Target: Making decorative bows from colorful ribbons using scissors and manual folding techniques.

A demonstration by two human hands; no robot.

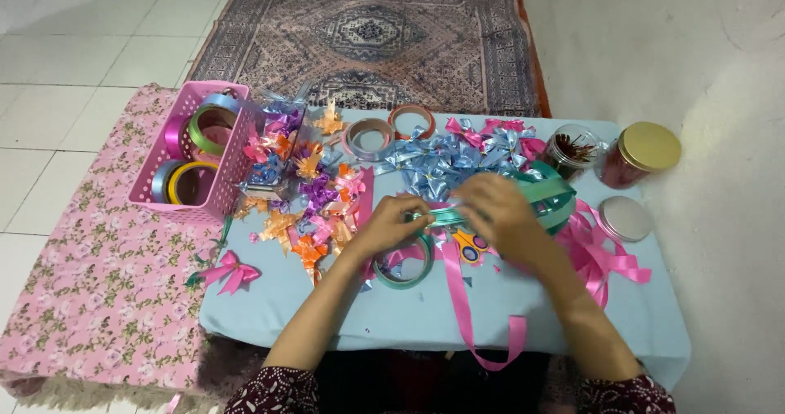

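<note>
Pinching: both hands are meeting over the middle of the low table (572, 332), which is covered in light blue cloth, and are working a strip of teal ribbon (446, 215) between them.
Left hand (392, 222): fingers are curling in and closing on the left end of the teal ribbon; grip looks like a fingertip pinch.
Right hand (495, 210): lying palm-down over the ribbon's right part, fingers bent; seems to be gripping the strip too, but the contact is hidden under the hand, so I cannot tell for certain.
Ribbon axis: the short visible stretch is running roughly left to right, nearly level, bridging the gap between the two hands.
Ribbon source: the strip is trailing toward the teal ribbon roll (552, 195) just beyond the right hand, so the free length is lying to the right and slightly farther away.
Nearer hand: the right hand is sitting closer to the roll; the left is holding the loose end.
Below the hands: another tape roll (405, 271) is lying flat just under the left wrist; a long pink ribbon (462, 308) is hanging toward the near table edge.
Surroundings: finished bows (441, 165) are heaping behind the hands; a pink basket (196, 205) of rolls is sitting at far left; a gold-lidded jar (642, 152) is standing at far right.
</note>
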